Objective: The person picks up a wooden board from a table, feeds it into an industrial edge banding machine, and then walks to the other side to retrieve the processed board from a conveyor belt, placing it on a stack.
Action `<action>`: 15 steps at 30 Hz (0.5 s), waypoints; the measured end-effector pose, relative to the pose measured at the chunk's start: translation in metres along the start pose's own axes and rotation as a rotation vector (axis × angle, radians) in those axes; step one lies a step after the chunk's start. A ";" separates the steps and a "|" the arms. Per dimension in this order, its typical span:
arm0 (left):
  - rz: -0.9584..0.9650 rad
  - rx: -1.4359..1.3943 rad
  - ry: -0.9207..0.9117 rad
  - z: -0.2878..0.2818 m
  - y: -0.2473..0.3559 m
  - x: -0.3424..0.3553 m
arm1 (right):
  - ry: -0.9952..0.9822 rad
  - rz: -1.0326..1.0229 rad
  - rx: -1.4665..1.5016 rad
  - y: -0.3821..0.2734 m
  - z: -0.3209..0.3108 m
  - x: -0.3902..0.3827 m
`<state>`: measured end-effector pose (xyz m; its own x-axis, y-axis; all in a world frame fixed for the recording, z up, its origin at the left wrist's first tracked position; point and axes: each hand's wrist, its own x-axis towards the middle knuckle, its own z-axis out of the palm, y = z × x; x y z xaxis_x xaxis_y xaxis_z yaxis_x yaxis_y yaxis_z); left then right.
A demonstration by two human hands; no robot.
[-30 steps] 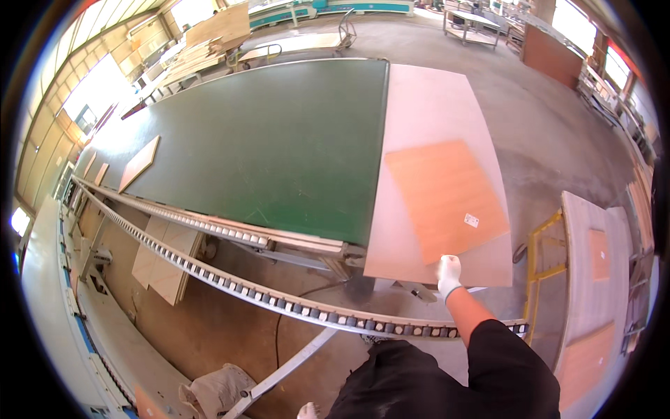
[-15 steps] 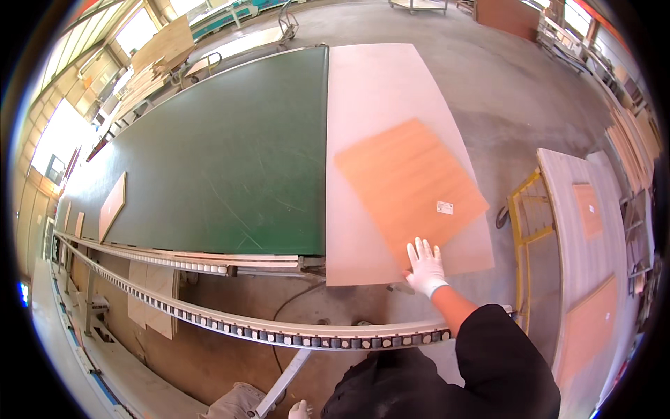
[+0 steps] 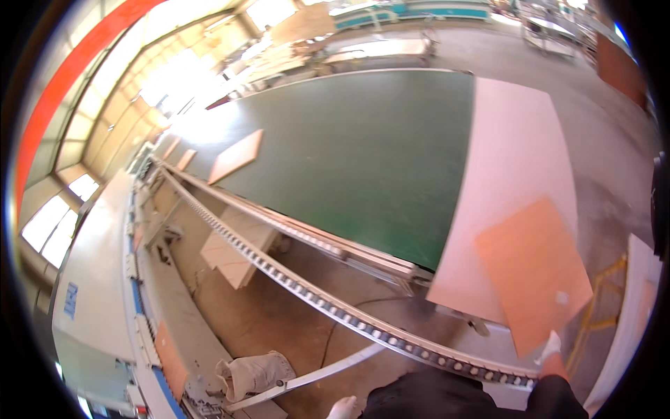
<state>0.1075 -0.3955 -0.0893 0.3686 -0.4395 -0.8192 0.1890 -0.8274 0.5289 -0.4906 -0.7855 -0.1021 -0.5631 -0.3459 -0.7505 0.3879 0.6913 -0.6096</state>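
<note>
Roller rail (image 3: 313, 300): runs diagonally across the foreground. Cloth sack (image 3: 259, 373), beige: slumps beside a pale metal leg (image 3: 328, 373). Yellow frame (image 3: 604, 323): stands at right. Teal-and-white machine (image 3: 419, 12): far background. Reddish-brown panel (image 3: 620, 73): upper right. Red beam (image 3: 49, 98): curves along upper left. Window (image 3: 49, 227): bright, left.

White label (image 3: 561, 298) on orange panel (image 3: 520, 255): illegible | blue marking (image 3: 70, 300) on pale machine cover (image 3: 98, 258): illegible

From your head, the left fisheye camera looked down and forward, nearest your right hand (image 3: 551, 348), across the roller rail (image 3: 305, 288) and beyond the far edge of the green belt conveyor (image 3: 349, 160).
</note>
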 end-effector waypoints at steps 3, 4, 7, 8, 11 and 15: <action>0.221 0.252 0.043 0.003 -0.017 -0.004 | -0.584 0.310 0.304 0.002 0.029 -0.022; 0.062 0.019 0.036 0.014 0.031 -0.034 | -0.628 0.310 0.323 0.013 0.021 -0.009; 0.174 0.203 -0.042 0.010 0.005 -0.014 | -0.691 0.240 0.270 0.013 0.029 0.003; 0.149 0.267 0.068 0.004 0.000 0.014 | -0.660 0.174 0.246 0.009 0.034 0.002; 0.094 0.298 0.144 0.002 0.043 0.031 | -0.815 -0.030 0.441 -0.012 0.033 -0.029; 0.157 0.118 0.124 0.010 0.077 0.054 | -0.988 -0.224 0.434 -0.094 0.053 -0.113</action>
<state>0.1325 -0.4864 -0.0956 0.4958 -0.5257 -0.6912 0.0155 -0.7905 0.6123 -0.4244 -0.8446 0.0264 0.1038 -0.9241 -0.3677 0.6823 0.3351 -0.6497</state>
